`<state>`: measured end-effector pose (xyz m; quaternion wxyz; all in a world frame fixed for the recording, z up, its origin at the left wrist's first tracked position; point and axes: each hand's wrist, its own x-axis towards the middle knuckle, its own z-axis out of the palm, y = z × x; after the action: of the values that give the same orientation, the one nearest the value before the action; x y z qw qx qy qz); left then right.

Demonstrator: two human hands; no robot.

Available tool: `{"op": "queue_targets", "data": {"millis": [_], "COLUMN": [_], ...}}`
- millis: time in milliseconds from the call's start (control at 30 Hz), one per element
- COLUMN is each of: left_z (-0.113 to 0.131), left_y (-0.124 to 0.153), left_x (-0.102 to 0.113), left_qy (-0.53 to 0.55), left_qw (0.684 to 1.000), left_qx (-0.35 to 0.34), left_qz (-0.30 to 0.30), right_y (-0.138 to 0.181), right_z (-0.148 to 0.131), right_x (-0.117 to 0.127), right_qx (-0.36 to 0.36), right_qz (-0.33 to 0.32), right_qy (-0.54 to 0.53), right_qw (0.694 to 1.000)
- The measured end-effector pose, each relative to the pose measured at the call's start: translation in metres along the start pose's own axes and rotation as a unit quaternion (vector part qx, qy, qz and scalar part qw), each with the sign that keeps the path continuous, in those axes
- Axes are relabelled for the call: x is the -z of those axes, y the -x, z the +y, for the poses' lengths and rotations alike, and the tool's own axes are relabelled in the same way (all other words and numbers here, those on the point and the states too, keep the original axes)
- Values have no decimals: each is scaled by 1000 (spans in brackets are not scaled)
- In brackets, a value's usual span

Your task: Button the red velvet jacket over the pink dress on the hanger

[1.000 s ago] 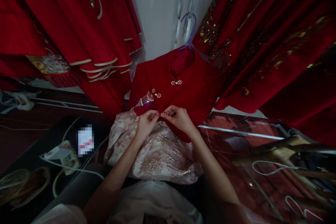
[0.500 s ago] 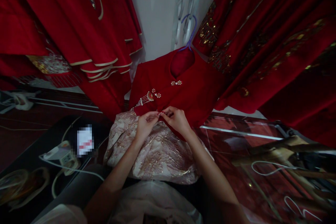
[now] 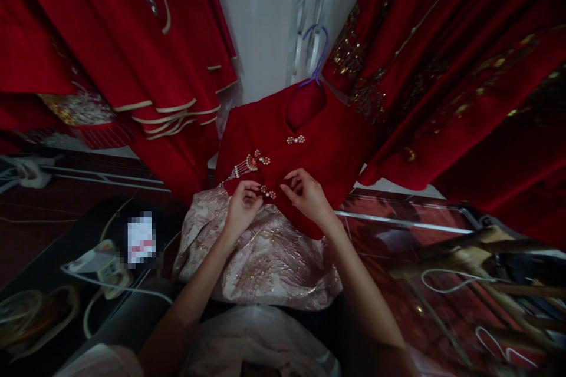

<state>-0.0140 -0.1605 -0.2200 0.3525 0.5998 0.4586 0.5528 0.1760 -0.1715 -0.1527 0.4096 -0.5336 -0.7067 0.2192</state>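
Long red garments [image 3: 110, 41] hang beyond the left hand [image 3: 241, 206], and more red garments [image 3: 442, 70] with gold decoration hang beyond the right hand [image 3: 309, 197]. The red top [image 3: 340, 129] lies under and ahead of both hands, its lower part over pale brocade cloth [image 3: 265, 259] that spreads below them. The top looks soft, light and apt to fold, so the plain cloth beside its trimmings should be the best place to grip it. The left hand is half curled, thumb parted from the fingers; the right hand has thumb and forefinger apart, with nothing pinched between them. Ahead of the right hand, a purple hanger [image 3: 315, 76] rises at the neckline. Just ahead of the left hand is a tasselled ornament [image 3: 248, 166], whose strands look delicate. Smallest, a beaded clasp [image 3: 269, 193] sits between the hands, right by the left fingertips; whether they touch it, I cannot tell. It seems stiff, best held by its edges.
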Motion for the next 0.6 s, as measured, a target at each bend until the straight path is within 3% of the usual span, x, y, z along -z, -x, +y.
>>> {"op": "queue_targets", "data": {"millis": [200, 400, 600], "left_z": [2, -1, -1], "left_y": [3, 6, 7], "left_x": [1, -5, -8], "left_qy": [-76, -93, -31], "left_qw": [995, 994, 999], "left_qx": [-36, -45, -11], "left_qz": [-55, -36, -17], "right_y": [2, 6, 5], "right_z": [-12, -3, 2], "right_x": [18, 4, -8], "right_qx": [12, -1, -1], "right_qz": [-36, -116, -124], "right_qy": [-20, -37, -24], "right_qw": [999, 993, 992]}}
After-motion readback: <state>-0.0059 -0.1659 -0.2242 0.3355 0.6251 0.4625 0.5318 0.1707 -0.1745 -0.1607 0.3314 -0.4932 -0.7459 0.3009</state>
